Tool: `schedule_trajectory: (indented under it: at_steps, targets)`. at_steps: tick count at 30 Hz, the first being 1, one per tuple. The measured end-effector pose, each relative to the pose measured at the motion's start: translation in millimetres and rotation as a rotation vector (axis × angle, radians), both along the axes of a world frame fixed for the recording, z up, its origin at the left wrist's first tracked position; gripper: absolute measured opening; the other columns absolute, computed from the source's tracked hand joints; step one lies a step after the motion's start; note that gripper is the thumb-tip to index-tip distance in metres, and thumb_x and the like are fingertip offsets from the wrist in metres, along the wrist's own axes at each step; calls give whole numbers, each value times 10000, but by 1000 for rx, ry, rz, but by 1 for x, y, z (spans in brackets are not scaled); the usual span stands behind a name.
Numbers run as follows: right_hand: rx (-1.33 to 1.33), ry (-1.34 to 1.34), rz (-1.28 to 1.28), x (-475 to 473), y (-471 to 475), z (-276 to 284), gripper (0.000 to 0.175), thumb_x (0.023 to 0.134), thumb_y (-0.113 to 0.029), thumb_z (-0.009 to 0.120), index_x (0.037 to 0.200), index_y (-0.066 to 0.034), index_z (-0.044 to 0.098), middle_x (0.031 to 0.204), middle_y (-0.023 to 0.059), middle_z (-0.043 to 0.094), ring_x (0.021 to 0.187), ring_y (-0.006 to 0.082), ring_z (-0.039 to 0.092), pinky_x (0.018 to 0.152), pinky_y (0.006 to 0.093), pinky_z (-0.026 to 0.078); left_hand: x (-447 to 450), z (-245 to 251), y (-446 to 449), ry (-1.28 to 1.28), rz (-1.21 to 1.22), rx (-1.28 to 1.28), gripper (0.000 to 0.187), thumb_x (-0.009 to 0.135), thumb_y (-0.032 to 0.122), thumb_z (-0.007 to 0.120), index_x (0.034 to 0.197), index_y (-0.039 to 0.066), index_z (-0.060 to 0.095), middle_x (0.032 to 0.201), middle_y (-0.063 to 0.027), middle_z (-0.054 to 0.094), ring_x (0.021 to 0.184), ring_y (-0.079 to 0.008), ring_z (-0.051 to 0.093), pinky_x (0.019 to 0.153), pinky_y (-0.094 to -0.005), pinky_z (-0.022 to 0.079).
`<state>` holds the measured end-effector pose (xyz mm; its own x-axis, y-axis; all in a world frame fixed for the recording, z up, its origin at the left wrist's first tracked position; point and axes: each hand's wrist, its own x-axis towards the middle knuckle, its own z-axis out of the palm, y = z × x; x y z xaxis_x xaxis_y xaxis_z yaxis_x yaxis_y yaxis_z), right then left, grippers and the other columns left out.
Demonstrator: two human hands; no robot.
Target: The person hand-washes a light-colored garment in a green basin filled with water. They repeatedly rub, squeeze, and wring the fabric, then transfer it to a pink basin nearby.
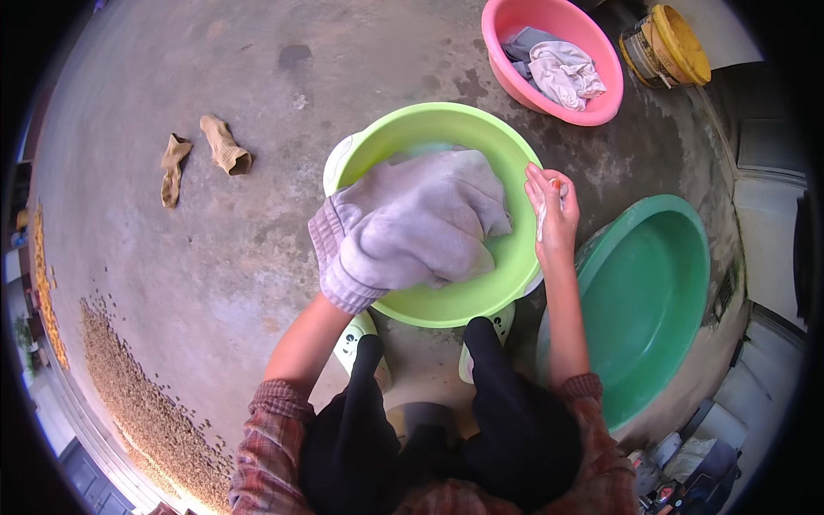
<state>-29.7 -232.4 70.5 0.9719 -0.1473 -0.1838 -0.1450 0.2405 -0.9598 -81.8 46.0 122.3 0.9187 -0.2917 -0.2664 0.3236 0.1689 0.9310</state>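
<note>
A wet, pale lilac-grey garment [418, 219] lies bunched over a lime-green plastic basin [444, 315] on the floor before me. My left arm enters the garment's ribbed opening, so my left hand is hidden beneath the cloth. At the basin's right rim, my right hand [555, 209] has its fingers curled around a small white item [542, 222], perhaps soap or a scrap of cloth. Some water shows in the basin behind the garment.
A pink basin [492, 61] holds grey and whitish clothes [563, 71]. A yellow bucket [666, 48] is beside it. A large green tub [644, 309] stands right. Two brown socks [225, 145] and spread grains [135, 386] lie left.
</note>
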Motion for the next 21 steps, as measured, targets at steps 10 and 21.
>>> schedule_trajectory:
  at_steps: [10, 21]
  targets:
    - [-610, -484, 320, -48, 114, 15, 157, 926, -9, 553, 1074, -48, 587, 1211, 181, 659, 1165, 325, 604, 1070, 438, 399, -21, -41, -32, -355, -122, 365, 666, 889, 140, 676, 1471, 6, 382, 1386, -120, 530, 1306, -228, 489, 1132, -328, 354]
    - [-629, -459, 216, -37, 100, -11, 250, 958, 85, 476, 1192, 9, 521, 1316, 232, 610, 1328, 394, 512, 969, 384, 514, -35, -25, -35, 92, 20, -125, 470, 1064, 175, 397, 1503, 13, 353, 1472, -81, 473, 1319, -197, 479, 1113, -306, 372]
